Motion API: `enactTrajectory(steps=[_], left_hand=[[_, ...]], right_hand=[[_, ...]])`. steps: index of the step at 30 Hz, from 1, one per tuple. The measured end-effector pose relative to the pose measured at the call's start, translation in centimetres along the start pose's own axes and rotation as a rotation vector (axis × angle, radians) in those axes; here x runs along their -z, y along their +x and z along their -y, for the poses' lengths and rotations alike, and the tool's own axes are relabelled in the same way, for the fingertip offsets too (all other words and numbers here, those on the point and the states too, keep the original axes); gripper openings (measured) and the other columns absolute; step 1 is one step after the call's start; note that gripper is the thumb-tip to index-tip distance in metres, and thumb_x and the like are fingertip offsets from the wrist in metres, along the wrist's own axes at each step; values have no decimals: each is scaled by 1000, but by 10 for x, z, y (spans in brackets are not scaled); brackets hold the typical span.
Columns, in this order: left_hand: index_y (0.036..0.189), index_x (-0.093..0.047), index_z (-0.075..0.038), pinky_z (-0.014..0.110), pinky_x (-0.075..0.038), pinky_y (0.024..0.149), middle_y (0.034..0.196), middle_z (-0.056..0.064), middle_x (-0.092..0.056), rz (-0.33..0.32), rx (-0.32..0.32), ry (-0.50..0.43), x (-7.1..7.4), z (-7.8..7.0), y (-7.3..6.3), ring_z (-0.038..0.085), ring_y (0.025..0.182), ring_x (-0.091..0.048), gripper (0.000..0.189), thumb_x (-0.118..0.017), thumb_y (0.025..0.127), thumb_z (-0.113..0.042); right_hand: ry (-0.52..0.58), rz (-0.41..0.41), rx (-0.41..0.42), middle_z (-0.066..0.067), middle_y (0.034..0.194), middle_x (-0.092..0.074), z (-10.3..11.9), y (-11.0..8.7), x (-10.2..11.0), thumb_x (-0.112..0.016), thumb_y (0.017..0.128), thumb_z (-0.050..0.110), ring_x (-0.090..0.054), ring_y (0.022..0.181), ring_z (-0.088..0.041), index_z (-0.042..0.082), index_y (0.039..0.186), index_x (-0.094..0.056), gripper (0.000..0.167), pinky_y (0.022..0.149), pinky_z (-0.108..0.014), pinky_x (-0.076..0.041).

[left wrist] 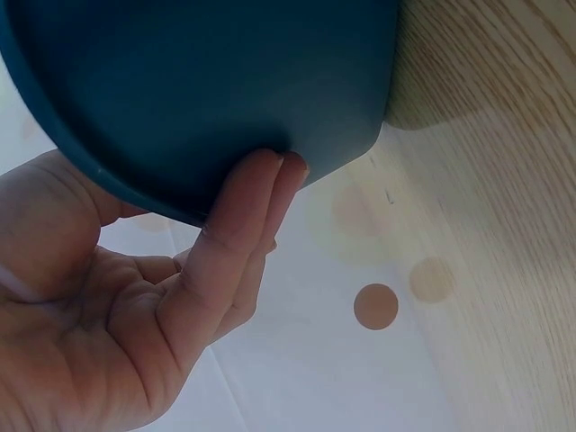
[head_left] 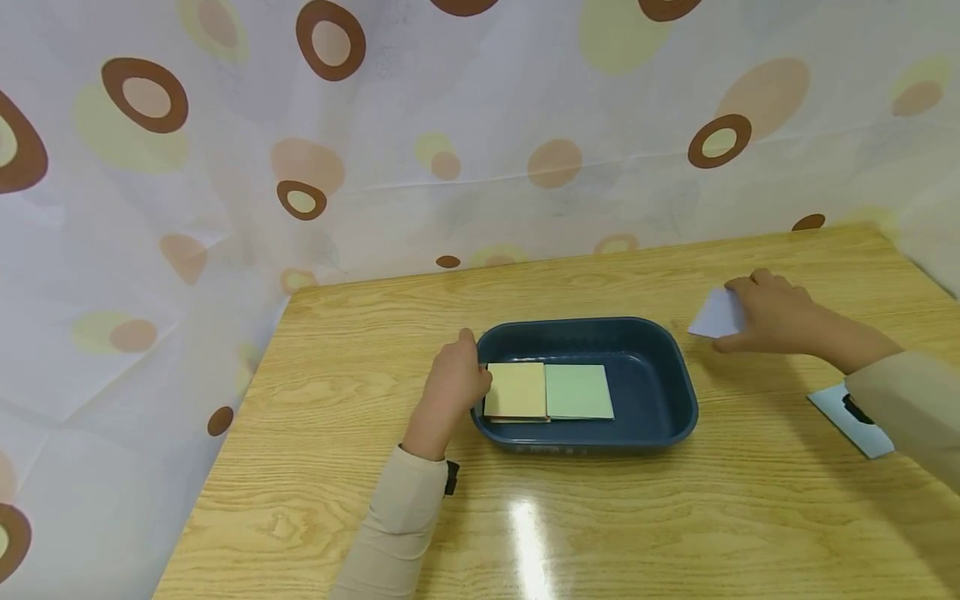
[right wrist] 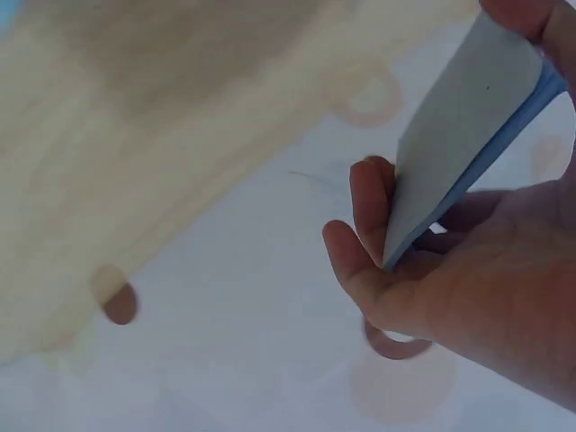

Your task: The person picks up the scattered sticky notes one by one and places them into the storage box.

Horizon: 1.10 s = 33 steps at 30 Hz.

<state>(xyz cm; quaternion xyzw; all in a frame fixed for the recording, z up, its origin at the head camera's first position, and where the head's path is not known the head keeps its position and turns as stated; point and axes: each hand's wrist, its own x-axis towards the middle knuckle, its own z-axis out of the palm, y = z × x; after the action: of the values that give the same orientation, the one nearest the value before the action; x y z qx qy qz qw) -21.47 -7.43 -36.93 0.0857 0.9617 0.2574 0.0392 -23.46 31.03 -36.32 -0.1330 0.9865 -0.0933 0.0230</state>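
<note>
In the head view, a dark blue plastic bin (head_left: 652, 400) stands on the table. My left hand (head_left: 453, 379) grips its left rim; the left wrist view shows the thumb on one side of the bin wall (left wrist: 198, 99) and fingers on the other. Inside the bin, a yellow stack of square paper (head_left: 516, 389) lies beside a green square paper pad (head_left: 579, 392). To the right of the bin, my right hand (head_left: 776, 315) holds a pale square paper pad (head_left: 717, 315) above the table. Seen from the right wrist, this pad (right wrist: 459, 135) has a bluish edge and is pinched between thumb and fingers.
A light blue square pad (head_left: 843, 417) lies on the wooden table (head_left: 337, 467) at the right, partly hidden by my right sleeve (head_left: 903, 408). Behind the table hangs a white sheet (head_left: 480, 100) with brown, peach and yellow spots.
</note>
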Motion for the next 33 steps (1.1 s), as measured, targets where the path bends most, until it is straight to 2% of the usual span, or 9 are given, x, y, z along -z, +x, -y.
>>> enactTrajectory(steps=[3,7,13,16,20,24,29,33], left_hand=[[115,-47,13,24,-30,42,61,5,-42,-3,-2,4,0,1,-1,16,48,-40,33,-56,84,7],[116,-46,13,24,-31,42,62,6,-44,2,6,2,1,1,-1,16,49,-41,33,-56,85,7],[116,-46,14,24,-32,43,65,8,-47,4,2,0,1,3,-2,17,51,-43,33,-56,85,7],[115,-46,13,24,-32,44,65,8,-46,5,-1,2,1,3,-2,17,51,-42,32,-56,85,7],[116,-46,13,24,-32,44,64,7,-45,6,-1,-3,1,3,-1,17,50,-42,33,-56,85,6],[116,-46,13,25,-33,44,63,7,-45,6,-2,-1,1,3,0,17,51,-42,33,-56,85,6],[120,-45,13,24,-32,44,63,7,-45,8,3,5,2,1,0,17,50,-42,38,-56,85,6],[125,-43,15,24,-32,43,62,6,-44,13,3,5,3,0,-1,16,49,-41,43,-56,85,6]], right_hand=[[85,-37,28,-40,113,-41,16,2,14,-81,73,32,-48,92,-47,-22,128,-35,90,71,-55,-45],[185,-23,103,-34,119,-39,49,2,25,-82,74,32,-48,96,-42,-18,132,-35,90,73,-51,-48],[144,10,302,-21,119,-48,105,3,24,-86,68,37,-50,95,-31,-7,129,-49,84,77,-45,-46],[119,78,355,-18,117,-50,130,8,18,-88,66,36,-52,91,-28,-8,127,-51,84,76,-43,-47],[35,238,338,-21,115,-48,157,18,6,-88,65,37,-51,93,-29,-12,127,-48,88,80,-42,-47],[-82,370,311,-20,109,-48,173,31,-7,-88,66,39,-49,91,-29,-14,124,-49,88,83,-42,-47],[-126,455,271,-20,110,-47,181,45,-22,-88,67,33,-46,94,-30,-11,126,-48,84,86,-45,-45],[-134,480,255,-21,112,-46,184,49,-28,-89,66,30,-46,97,-31,-10,126,-46,84,87,-46,-45]])
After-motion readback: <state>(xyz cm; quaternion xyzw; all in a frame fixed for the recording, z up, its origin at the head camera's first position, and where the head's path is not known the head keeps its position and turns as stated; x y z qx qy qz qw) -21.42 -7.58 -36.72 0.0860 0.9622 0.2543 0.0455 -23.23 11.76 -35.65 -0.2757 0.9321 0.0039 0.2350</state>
